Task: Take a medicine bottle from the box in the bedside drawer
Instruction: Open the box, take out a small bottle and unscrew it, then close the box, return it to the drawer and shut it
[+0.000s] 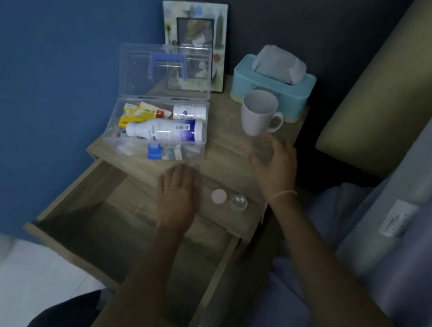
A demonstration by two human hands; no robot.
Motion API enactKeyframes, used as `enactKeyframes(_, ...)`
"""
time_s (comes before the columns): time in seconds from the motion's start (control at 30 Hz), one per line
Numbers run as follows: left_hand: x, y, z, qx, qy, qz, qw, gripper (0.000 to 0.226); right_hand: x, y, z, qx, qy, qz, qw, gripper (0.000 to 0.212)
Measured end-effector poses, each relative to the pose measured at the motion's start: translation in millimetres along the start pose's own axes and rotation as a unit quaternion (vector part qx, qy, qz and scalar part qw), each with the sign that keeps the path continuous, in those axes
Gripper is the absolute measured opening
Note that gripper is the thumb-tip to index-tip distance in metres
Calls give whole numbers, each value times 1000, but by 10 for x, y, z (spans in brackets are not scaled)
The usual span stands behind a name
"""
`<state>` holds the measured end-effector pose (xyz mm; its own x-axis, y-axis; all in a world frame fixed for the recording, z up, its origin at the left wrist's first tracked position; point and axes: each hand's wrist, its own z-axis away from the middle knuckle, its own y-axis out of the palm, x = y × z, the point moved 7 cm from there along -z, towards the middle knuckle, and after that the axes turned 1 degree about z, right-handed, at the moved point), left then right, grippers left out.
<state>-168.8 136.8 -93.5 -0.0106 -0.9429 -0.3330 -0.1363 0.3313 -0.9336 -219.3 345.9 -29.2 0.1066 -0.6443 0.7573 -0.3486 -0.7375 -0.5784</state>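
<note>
A clear plastic box (195, 149) stands open on the bedside table, its lid up with a blue handle. Inside lie a large white medicine bottle (167, 130), a smaller white bottle (189, 111), yellow packets and a blue item. My left hand (176, 195) rests palm down on the table's front edge, just in front of the box, holding nothing. My right hand (276, 166) hovers to the right, its fingers curled around a small clear bottle (261, 146) that is blurred. The drawer (89, 211) below is pulled out and looks bare inside.
Between my hands lie a pink cap (219, 196) and a small clear cup with two white pills (239, 202). A white mug (257, 113), a teal tissue box (275, 83) and a picture frame (200, 38) stand behind. The bed (415, 216) is on the right.
</note>
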Motion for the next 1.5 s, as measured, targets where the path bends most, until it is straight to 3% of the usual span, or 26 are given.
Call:
enactKeyframes(0.1,142,113,-35,22,-27,8,999,66,-19,75,-423,-21,33,-4,999,63)
enactKeyframes(0.2,248,233,60,20,-16,15,1000,65,-170,265,-584,15,75,-1,997,78)
enactKeyframes(0.43,327,256,94,10,-28,13,999,56,-435,421,-751,10,134,-47,990,89)
enactKeyframes(0.73,282,216,86,-11,-27,22,999,56,-379,346,-625,3,148,-125,981,70)
enactKeyframes(1.5,280,159,150,15,-30,40,999,54,-266,118,580,51,142,-108,983,76)
